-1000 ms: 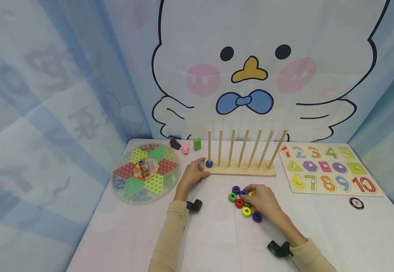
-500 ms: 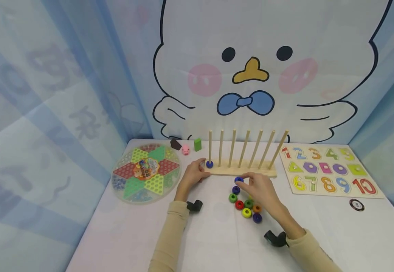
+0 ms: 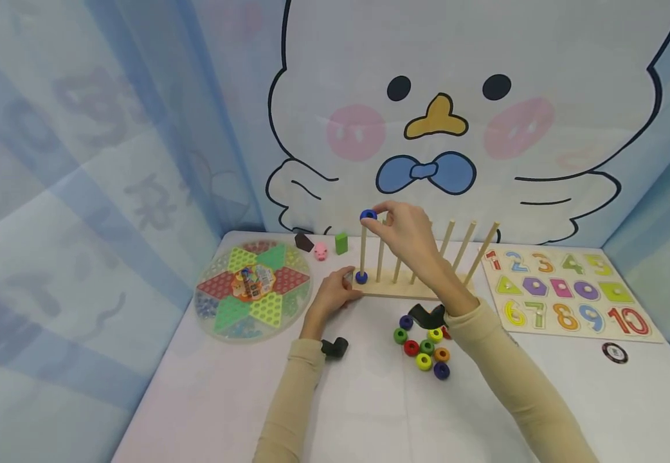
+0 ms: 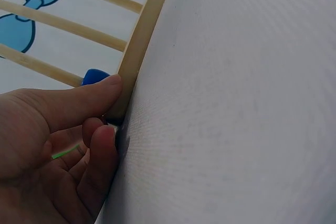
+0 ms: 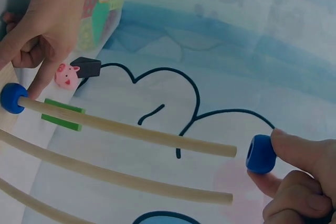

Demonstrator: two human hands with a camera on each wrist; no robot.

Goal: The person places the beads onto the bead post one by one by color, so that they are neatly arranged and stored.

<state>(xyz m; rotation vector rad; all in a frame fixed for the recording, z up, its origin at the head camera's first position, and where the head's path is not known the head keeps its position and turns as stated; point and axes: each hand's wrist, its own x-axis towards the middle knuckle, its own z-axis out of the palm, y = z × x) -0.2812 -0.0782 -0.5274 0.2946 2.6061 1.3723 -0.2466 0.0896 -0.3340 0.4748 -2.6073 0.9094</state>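
Note:
My right hand (image 3: 409, 236) pinches a blue bead (image 5: 262, 154) between thumb and fingers, by the top of the leftmost peg. A small gap shows between this bead and the peg tip in the right wrist view. The wooden peg stand (image 3: 395, 291) has a row of upright pegs, some hidden behind my right hand and arm. Another blue bead (image 3: 361, 278) sits at the bottom of the leftmost peg. My left hand (image 3: 333, 296) grips the left end of the base, with the thumb (image 4: 86, 100) against its front side.
Several coloured beads (image 3: 427, 346) lie loose before the stand. A round star-patterned game board (image 3: 254, 289) is at left, a number puzzle board (image 3: 566, 292) and a round chip (image 3: 615, 352) at right. Behind stand a pink pig (image 3: 320, 251), a green block (image 3: 341, 243) and a dark block (image 3: 303, 242).
My right hand has picked the blue bead from the loose group and carried it up and left to the leftmost peg's top. The left hand stays at the base's end.

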